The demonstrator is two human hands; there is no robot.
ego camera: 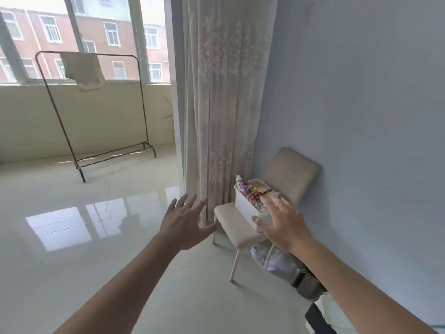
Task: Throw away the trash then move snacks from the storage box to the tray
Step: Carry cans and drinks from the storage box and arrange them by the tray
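Snacks [255, 190] fill the white storage box [245, 210] on the chair [228, 213]'s seat. The right hand [284, 226] hangs over that seat, the left hand [186, 221] just left of the chair, each grip apart, fingers spread.

No lettering can be read in this room: the print on the bright snack wrappers [252, 190] in the white storage box [245, 210] on the chair [231, 227] at right, and on the small bottle [240, 183] beside them, is too small and blurred.

A beige chair [238, 236] carries the white storage box [243, 209], seemingly full of snacks [254, 190].
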